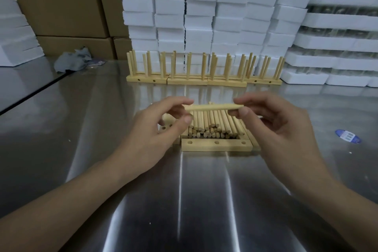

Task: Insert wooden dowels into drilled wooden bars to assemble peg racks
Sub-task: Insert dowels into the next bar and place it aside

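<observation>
One dowel (214, 107) lies level between my two hands at the centre of the frame, raised just above the heap (214, 125) of loose dowels. My left hand (163, 122) pinches its left end between thumb and forefinger, the other fingers loosely curled. My right hand (272, 122) pinches the right end the same way. Holding it by the tips leaves the length bare, so I judge I am checking it and choosing which end goes down. Whether a second dowel lies behind it I cannot tell.

Below my hands the heap points toward me, its cut ends facing the lower edge of the frame. A bar (216, 145) lies across the front of it, three holes upward, close against those ends. There it keeps the heap from rolling and, I judge, waits as the next piece to fill. None of its holes has a peg yet. More bars flank the heap on both sides, partly hidden by my hands.

Finished racks (204, 71) stand in a row in the upper centre, pegs upright, pushed back by the foam boxes (204, 6) so they are out of my way. On the steel table (184, 200) a rag (73, 61) sits at upper left and a blue label (347, 136) at the right, both well apart from the work.
</observation>
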### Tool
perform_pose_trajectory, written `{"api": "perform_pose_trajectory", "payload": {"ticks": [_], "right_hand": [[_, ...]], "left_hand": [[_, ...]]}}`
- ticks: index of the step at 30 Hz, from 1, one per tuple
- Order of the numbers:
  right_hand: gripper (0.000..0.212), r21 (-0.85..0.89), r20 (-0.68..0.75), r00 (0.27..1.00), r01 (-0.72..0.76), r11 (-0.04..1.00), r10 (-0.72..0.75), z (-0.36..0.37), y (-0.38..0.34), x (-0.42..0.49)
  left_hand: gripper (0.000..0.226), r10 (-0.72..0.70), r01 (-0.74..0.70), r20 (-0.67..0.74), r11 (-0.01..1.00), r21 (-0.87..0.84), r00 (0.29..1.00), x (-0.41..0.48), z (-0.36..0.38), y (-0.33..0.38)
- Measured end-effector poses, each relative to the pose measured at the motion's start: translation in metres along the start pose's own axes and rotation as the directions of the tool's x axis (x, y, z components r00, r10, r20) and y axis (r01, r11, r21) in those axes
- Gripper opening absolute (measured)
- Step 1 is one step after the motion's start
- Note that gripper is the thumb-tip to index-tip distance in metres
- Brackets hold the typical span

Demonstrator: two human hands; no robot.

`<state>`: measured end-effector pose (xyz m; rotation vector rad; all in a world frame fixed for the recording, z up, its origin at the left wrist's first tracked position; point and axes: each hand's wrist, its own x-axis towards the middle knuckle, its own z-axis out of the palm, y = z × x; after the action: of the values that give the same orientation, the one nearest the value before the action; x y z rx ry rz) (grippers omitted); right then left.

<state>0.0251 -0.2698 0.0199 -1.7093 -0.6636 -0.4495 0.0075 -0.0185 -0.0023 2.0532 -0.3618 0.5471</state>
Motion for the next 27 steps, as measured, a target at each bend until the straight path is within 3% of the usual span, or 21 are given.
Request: {"api": "perform_pose_trajectory", "payload": {"ticks": [3,7,18,27], "right_hand": [[0.020,0.078,0.010,0.998,-0.070,0.994,0.070,-0.001,0.007,-0.002],[0.024,0.087,0.009,0.996,-0.092,0.992,0.092,-0.003,0.016,-0.002],[0.012,0.103,-0.010,0.995,-0.099,0.990,0.101,-0.005,0.017,-0.006],[0.024,0.072,0.008,0.996,-0.087,0.994,0.087,-0.006,0.018,-0.005]], "left_hand": [[0.027,-0.044,0.043,-0.003,0.982,-0.183,0.999,0.002,0.004,0.006],[0.023,-0.080,0.076,-0.002,0.959,-0.271,0.997,0.002,0.005,0.008],[0.021,-0.106,0.092,-0.036,0.957,-0.276,0.994,0.002,0.005,0.012],[0.021,-0.095,0.075,-0.058,0.956,-0.284,0.994,0.002,0.004,0.014]]}}
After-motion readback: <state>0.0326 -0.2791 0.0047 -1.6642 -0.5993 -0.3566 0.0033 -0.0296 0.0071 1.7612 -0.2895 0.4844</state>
